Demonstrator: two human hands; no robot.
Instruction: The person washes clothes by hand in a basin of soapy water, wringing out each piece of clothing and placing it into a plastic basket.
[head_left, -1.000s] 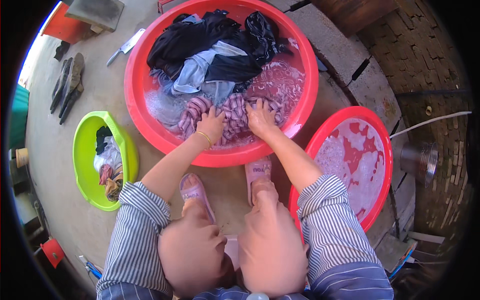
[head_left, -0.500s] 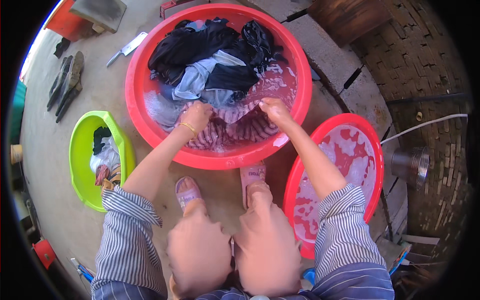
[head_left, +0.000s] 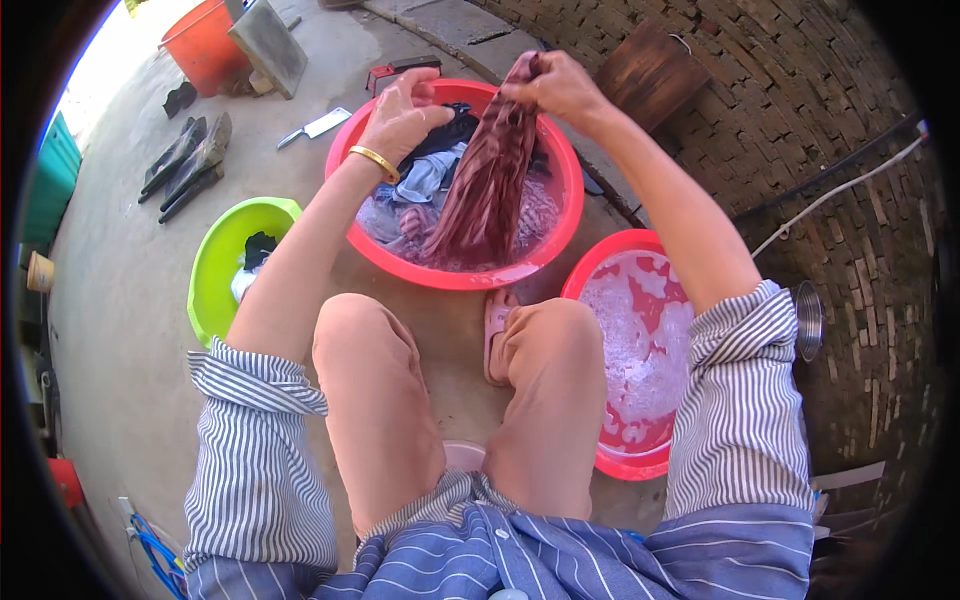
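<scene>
Concrete floor [head_left: 120, 330] is occupied by three tubs. Large red tub [head_left: 574, 190] is set beyond the knees, loaded with water and laundry. Second red tub [head_left: 628, 241], partly covered in suds, is placed off its near right rim. Green tub [head_left: 212, 270] is placed off the near left rim, partly hidden by the left forearm. Dark and pale-blue clothes [head_left: 432, 170] are heaped toward the large tub's far rim. Maroon striped cloth [head_left: 490, 170] is suspended over that tub: top pinched in the right hand's [head_left: 555, 88] grip at the far right rim, bottom spread at the near rim. Left hand [head_left: 403, 118] is held over the far left rim, fingers parted, nothing seen gripped. Cleaver [head_left: 325, 123] is laid just beside the left rim. Gold bracelet [head_left: 376, 163] is worn on the left wrist.
</scene>
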